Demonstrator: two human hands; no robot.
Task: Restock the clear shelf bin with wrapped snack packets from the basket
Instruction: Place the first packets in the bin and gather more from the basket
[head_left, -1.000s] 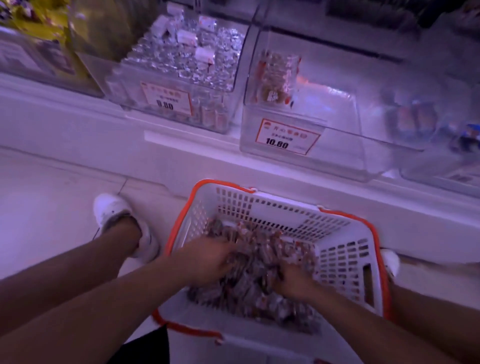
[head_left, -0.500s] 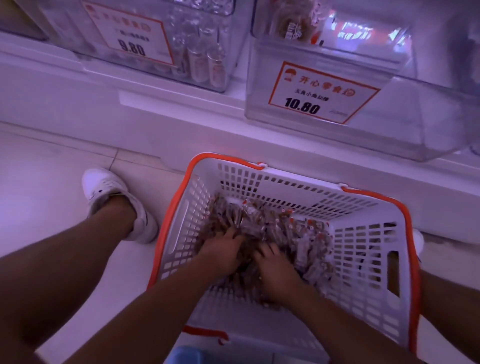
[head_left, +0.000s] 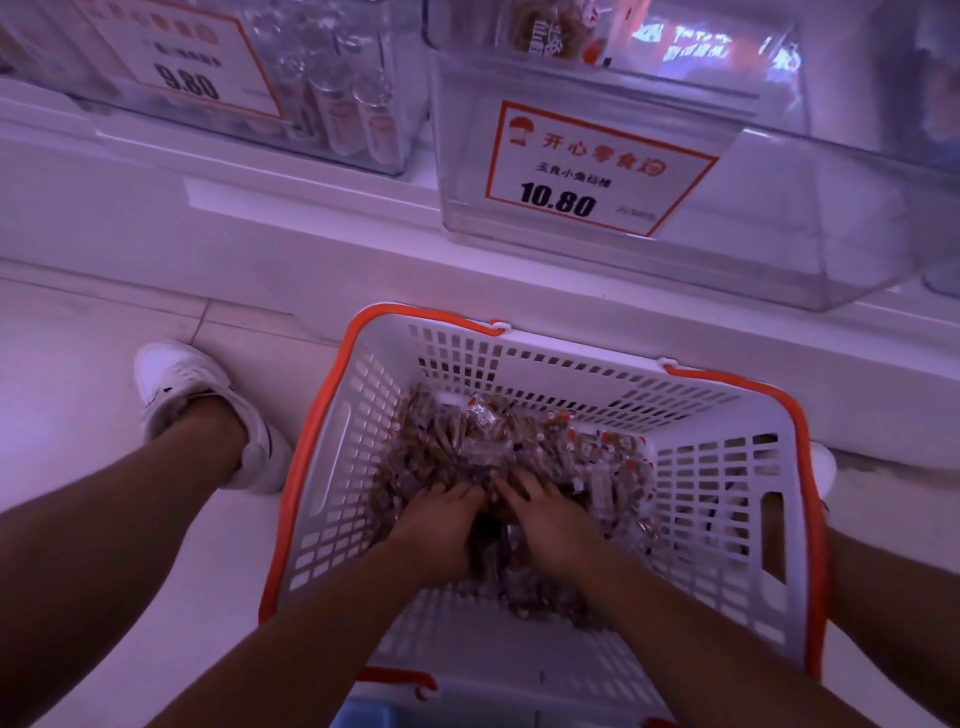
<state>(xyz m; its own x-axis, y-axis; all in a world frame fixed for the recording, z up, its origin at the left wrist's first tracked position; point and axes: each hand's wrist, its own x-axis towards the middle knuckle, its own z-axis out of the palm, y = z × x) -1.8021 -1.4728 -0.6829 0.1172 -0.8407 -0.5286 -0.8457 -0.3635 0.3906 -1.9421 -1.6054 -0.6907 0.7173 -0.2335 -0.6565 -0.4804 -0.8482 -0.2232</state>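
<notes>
Head cam: still at the scooping stage, both hands down in the basket (head_left: 332, 467).

Left hand (head_left: 441, 525) and right hand (head_left: 550, 519) sit side by side on the snack packets (head_left: 519, 441), fingers curled into the pile. Earlier they were apart; now they've closed in, nearly touching. Next I'd guess: lift the bunch together up to the 10.80 bin (head_left: 779, 218), which looks mostly empty.

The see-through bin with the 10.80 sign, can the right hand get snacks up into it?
Probably yes. The right hand is in the basket, and nothing stands between it and the clear bin above.
</notes>
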